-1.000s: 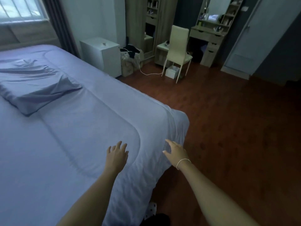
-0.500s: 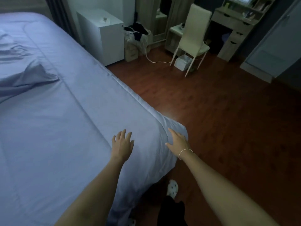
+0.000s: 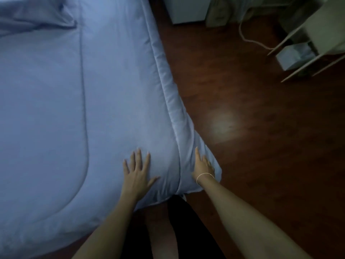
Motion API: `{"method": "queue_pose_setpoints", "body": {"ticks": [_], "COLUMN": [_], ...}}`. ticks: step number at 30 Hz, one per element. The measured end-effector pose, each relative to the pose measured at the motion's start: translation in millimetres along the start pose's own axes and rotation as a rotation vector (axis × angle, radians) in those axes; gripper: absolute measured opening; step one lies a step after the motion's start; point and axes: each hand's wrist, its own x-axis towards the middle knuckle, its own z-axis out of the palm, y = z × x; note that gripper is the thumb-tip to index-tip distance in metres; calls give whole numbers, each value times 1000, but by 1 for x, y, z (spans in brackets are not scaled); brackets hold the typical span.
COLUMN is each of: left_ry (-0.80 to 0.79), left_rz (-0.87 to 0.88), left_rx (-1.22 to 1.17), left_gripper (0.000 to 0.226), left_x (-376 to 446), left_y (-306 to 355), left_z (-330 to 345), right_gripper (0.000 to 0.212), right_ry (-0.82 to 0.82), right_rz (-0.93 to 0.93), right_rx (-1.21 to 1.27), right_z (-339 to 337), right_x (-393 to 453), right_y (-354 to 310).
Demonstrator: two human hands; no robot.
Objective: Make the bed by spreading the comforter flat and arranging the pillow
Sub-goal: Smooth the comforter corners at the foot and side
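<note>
The pale blue comforter (image 3: 56,113) covers the bed and fills the left half of the head view. Its near right corner hangs over the bed's edge. My left hand (image 3: 137,171) lies flat on top of the comforter near that corner, fingers spread, holding nothing. My right hand (image 3: 202,168), a thin band at its wrist, rests flat against the hanging side of the corner, fingers extended. The rumpled pillow (image 3: 35,14) lies at the top left, partly cut off by the frame.
Dark wooden floor (image 3: 261,146) runs along the right side of the bed. A white cabinet (image 3: 188,10) stands at the top, with a cable (image 3: 248,37) on the floor beside it. Chair legs (image 3: 306,66) and a small white box (image 3: 294,55) are at the top right.
My head has tilted down and nearer to the bed corner. Both hands have come down onto the comforter: the left on top, the right against the hanging side.
</note>
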Motion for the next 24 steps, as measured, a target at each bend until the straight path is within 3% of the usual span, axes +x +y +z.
{"method": "queue_pose_setpoints", "body": {"ticks": [4, 6, 9, 11, 13, 17, 20, 22, 24], "left_ry": [10, 23, 58, 78, 81, 85, 147, 236, 304], "left_rz": [-97, -132, -163, -142, -106, -129, -151, -213, -333], "left_rx": [45, 50, 43, 61, 90, 92, 36, -28, -69], "left_gripper": [94, 94, 96, 97, 96, 87, 71, 67, 67], "left_x": [4, 6, 7, 9, 11, 14, 17, 25, 36], "left_y": [22, 26, 32, 42, 54, 65, 51, 28, -3], "left_z": [12, 15, 22, 28, 33, 28, 17, 7, 2], "right_gripper": [53, 50, 62, 47, 61, 38, 57, 61, 57], "right_ry": [38, 70, 114, 111, 100, -72, 118, 322, 401], "right_rz": [-227, -359, -291, -261, -214, -91, -151, -291, -475], "right_rx": [-134, -180, -138, -153, -74, 59, 106, 303, 543], "right_z": [19, 19, 19, 27, 40, 21, 0, -12, -16], "right_x": [39, 50, 60, 71, 84, 96, 96, 91, 89], "right_y": [7, 10, 30, 57, 76, 52, 26, 4, -26]}}
